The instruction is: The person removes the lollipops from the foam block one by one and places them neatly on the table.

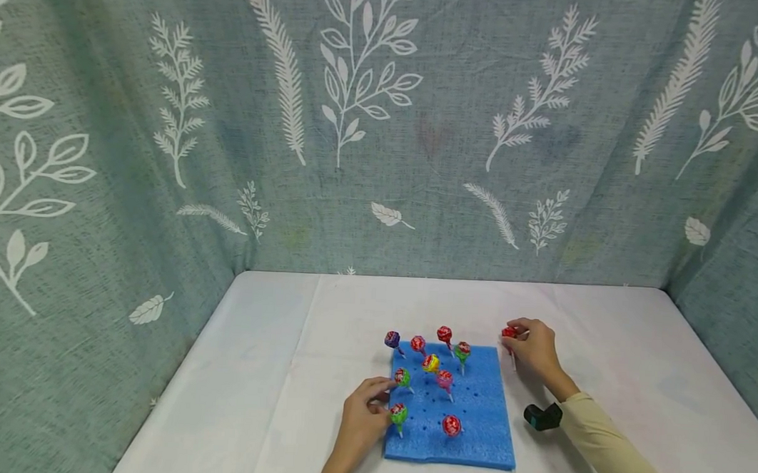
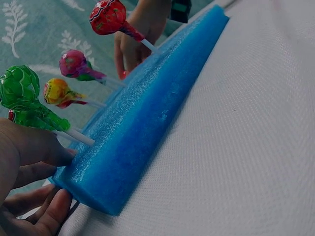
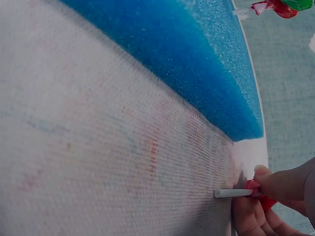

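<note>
A blue foam block [image 1: 485, 413] lies on the white table with several wrapped lollipops standing in it. My left hand [image 1: 362, 414] is at its left edge beside two green lollipops; in the left wrist view the fingers of this hand [image 2: 29, 147] grip the edge of the foam [image 2: 133, 132]. Off the foam's back right corner, my right hand [image 1: 536, 348] pinches a red lollipop [image 1: 509, 332] by its wrapped part. The right wrist view has its white stick [image 3: 232, 193] sticking out from the fingers of that hand [image 3: 288, 187], apart from the foam [image 3: 162, 54].
Purple [image 1: 392, 339], yellow [image 1: 431, 363], pink [image 1: 445, 380] and red [image 1: 451, 425] lollipops stand in the foam, among small holes. A black device [image 1: 542, 416] is at my right wrist. A patterned green curtain [image 1: 434, 161] hangs behind the table [image 1: 249, 372].
</note>
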`<state>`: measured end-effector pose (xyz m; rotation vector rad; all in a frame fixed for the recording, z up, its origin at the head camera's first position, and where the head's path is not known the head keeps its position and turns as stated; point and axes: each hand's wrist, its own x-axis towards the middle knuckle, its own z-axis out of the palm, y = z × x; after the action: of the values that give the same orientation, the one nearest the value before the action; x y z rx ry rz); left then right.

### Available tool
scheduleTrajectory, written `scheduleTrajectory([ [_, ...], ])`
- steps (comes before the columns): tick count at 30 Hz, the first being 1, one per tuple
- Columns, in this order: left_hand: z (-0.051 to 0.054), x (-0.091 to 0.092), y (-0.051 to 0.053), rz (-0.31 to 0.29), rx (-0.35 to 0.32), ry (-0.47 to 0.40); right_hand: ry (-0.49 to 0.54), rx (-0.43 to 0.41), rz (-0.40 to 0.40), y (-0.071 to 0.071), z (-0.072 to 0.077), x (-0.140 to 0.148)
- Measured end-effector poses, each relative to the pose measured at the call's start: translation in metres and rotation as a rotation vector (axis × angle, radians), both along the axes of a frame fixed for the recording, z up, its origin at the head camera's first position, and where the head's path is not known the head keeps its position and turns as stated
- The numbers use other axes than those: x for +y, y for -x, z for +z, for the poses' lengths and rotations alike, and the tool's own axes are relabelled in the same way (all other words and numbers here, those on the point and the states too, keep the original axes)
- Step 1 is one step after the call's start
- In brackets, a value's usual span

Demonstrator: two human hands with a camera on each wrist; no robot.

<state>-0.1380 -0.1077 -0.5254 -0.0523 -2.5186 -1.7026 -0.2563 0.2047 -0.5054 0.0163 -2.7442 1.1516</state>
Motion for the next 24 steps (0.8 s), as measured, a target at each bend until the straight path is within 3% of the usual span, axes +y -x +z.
scheduleTrajectory([
  [15,0.0017,0.0003,-0.0009,-0.006,-0.001,-0.016,-0.013,0.046,0.047,-0.0011,-0.0010,-0.0004],
  [24,0.0023,-0.0004,-0.0026,-0.002,-0.013,-0.012,-0.020,0.032,0.063,-0.0037,0.0025,-0.0011],
])
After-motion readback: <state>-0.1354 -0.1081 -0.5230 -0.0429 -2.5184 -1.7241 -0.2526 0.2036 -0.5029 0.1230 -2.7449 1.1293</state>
